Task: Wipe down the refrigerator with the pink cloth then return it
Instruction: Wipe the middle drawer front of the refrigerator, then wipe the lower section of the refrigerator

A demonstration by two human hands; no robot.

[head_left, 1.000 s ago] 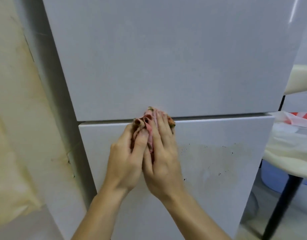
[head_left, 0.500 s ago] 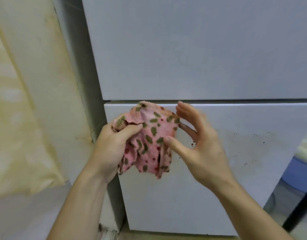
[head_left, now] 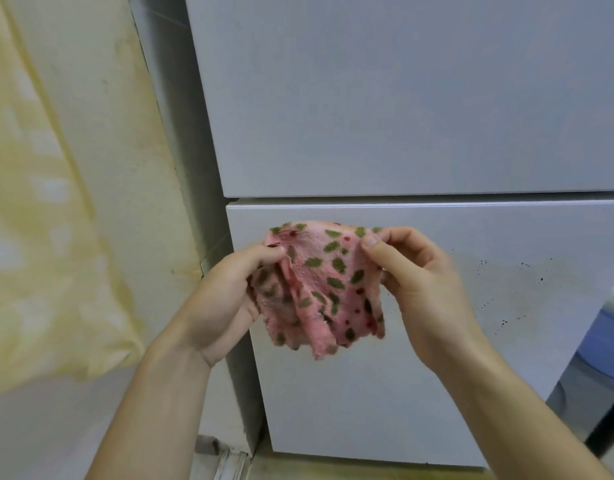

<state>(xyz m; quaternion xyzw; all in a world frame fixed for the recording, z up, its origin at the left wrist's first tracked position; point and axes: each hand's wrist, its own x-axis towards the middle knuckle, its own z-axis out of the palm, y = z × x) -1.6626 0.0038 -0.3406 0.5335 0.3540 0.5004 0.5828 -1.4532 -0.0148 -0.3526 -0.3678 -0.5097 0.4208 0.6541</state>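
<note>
The pink cloth (head_left: 324, 285) with green and red spots hangs spread between both hands, in front of the top left of the lower door of the white refrigerator (head_left: 402, 98). My left hand (head_left: 225, 299) grips its left edge, fingers curled into the fabric. My right hand (head_left: 423, 282) pinches its upper right corner between thumb and fingers. The cloth is held off the door, not pressed on it. Dark specks dot the lower door (head_left: 506, 306) to the right of my right hand.
A stained cream wall (head_left: 73, 202) runs along the refrigerator's left side, with a narrow gap between them. A blue container (head_left: 607, 341) and a dark pole (head_left: 607, 431) stand at the right edge. The floor shows below the door.
The cloth was bunched and pressed on the door seam under both hands. It is now lifted off and opened out, and my right hand has taken hold of its corner. The view shifted left.
</note>
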